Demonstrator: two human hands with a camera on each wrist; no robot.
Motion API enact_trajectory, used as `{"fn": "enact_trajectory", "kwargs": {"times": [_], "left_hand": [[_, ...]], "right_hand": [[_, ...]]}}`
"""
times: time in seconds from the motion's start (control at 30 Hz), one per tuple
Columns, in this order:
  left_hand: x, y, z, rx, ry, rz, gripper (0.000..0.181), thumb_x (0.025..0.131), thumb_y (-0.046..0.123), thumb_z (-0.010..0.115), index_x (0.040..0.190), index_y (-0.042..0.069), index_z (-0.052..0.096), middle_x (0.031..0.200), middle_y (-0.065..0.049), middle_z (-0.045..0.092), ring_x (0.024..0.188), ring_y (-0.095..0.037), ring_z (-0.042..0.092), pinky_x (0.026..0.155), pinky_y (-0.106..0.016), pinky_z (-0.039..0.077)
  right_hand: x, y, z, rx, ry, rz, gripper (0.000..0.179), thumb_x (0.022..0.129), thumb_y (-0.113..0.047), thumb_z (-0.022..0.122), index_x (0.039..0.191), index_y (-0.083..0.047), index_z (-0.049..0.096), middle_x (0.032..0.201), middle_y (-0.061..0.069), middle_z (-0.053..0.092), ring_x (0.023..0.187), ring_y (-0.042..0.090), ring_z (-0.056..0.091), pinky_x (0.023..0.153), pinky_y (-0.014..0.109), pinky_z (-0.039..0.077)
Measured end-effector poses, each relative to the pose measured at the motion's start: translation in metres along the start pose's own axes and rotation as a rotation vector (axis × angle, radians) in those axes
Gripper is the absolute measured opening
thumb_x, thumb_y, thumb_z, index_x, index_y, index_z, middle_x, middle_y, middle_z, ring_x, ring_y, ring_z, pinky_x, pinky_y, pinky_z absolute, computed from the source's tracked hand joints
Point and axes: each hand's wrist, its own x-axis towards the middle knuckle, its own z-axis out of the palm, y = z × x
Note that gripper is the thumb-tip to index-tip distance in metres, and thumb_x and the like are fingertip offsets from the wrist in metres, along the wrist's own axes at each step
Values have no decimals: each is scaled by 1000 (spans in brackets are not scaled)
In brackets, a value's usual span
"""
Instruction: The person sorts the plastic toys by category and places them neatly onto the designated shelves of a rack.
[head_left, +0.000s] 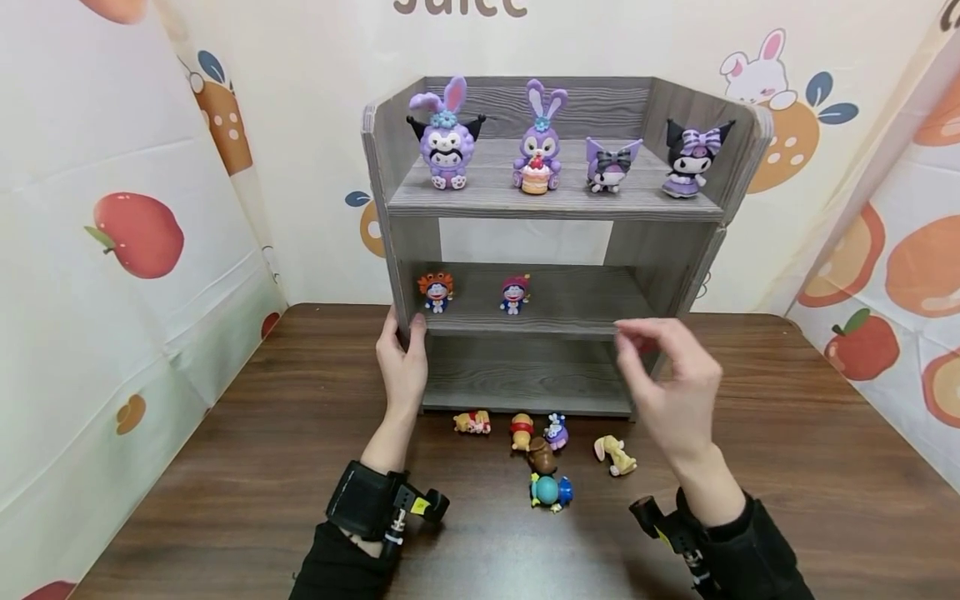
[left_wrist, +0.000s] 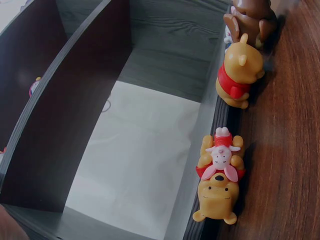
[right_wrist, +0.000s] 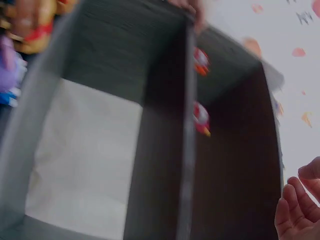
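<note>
My left hand (head_left: 402, 364) grips the left side panel of a grey wooden display shelf (head_left: 525, 325), thumb at the front edge. In the left wrist view only a bit of that hand (left_wrist: 10, 227) shows. My right hand (head_left: 675, 379) is raised in front of the shelf's right side, fingers loosely bent, with nothing visible in them; the right wrist view shows its fingers (right_wrist: 296, 207) too. On the middle shelf stand an orange-maned figurine (head_left: 437, 292) and a pink-hatted figurine (head_left: 514, 293). Below my right hand lies a pale yellow long-eared figurine (head_left: 615, 455).
Purple figurines, including a bunny with a cake (head_left: 537, 146) and a black-hooded one (head_left: 693, 158), stand on the top shelf. Before the shelf lie a bear with a piglet (head_left: 472, 422), a red-shirted bear (head_left: 521, 432), a brown figurine (head_left: 541, 457) and a turquoise-and-blue figurine (head_left: 550, 490).
</note>
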Motion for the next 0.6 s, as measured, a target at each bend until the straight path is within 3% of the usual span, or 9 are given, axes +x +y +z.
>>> {"fn": "enact_trajectory", "kwargs": {"times": [0.17,0.33,0.6], "left_hand": [[0,0,-1,7,1,-11,37,86,-5,45,123,-11,45,119,-26,49,103,-31,48,79,-21,39],[-1,-1,-1,14,-5,-20,38,87,-4,45,124,-10,44,118,-25,50,100,-30,49,78,-22,39],[0,-1,-1,7,-2,-14,38,86,-4,46,124,-10,44,120,-24,49,105,-30,48,82,-24,38]], "right_hand": [[-17,6,9,-20,-239,-73,15,76,-1,58,89,0,66,82,4,62,72,12,53,67,18,42],[-30,8,12,-29,-482,-105,20,75,1,59,94,-3,63,89,1,61,80,12,55,69,21,44],[-48,12,13,-196,-817,-159,28,70,-1,69,96,-7,62,93,-1,59,85,12,56,68,28,47]]}}
